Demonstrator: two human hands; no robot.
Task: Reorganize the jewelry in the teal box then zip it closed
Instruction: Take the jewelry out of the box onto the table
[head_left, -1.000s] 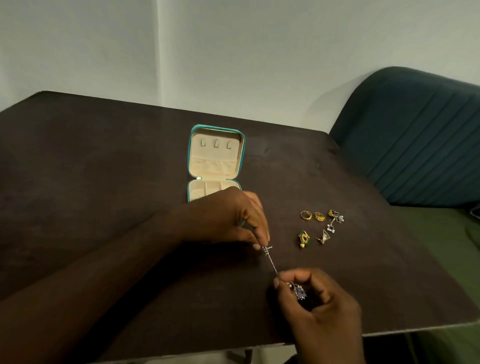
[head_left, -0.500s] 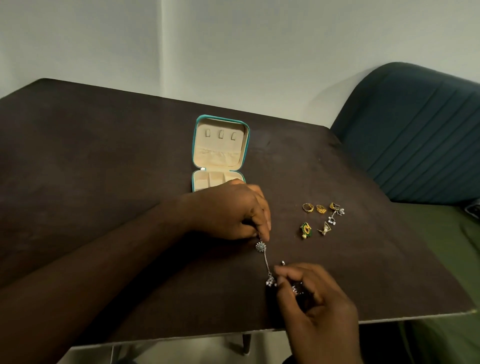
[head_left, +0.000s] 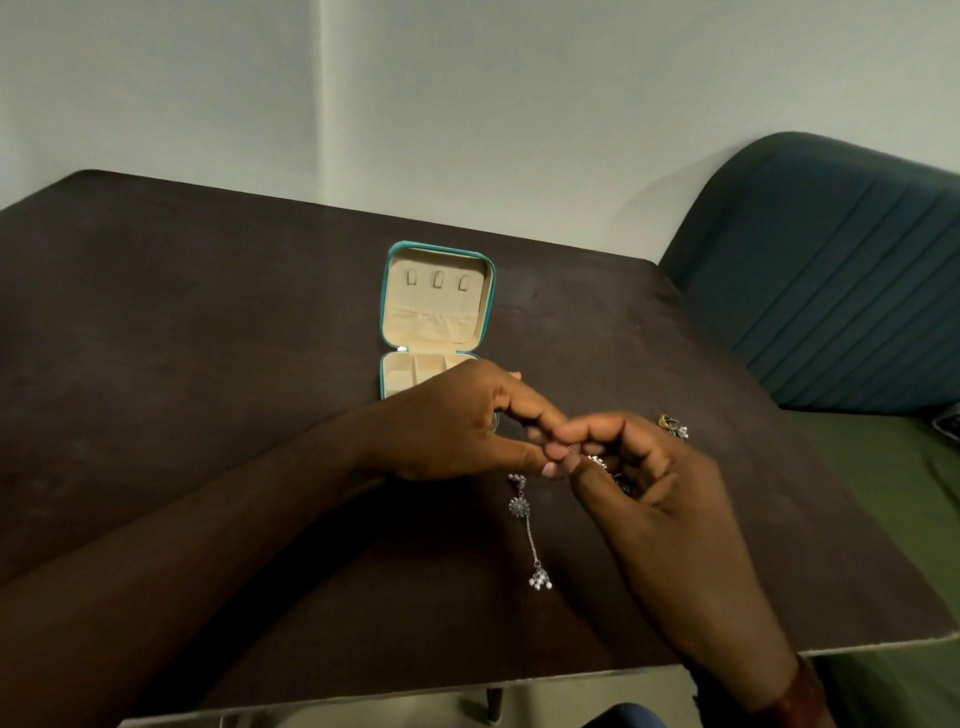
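**A:** Where's everything?
**B:** Table (head_left: 208, 364), box (head_left: 436, 296) open toward its far edge. Left hand (head_left: 447, 421) and right hand (head_left: 649, 483) meet just before it. An earring (head_left: 530, 535) lies toward the near edge, and both hands' fingertips pinch a silver piece (head_left: 597, 460).
**A:** Step?
**B:** Sorting, I'd judge — next, seat that piece in a compartment.

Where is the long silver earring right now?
Head view: the earring lies on the table near the middle, just nearer the person than the left hand and left of the right hand, which pinches a second silver piece.
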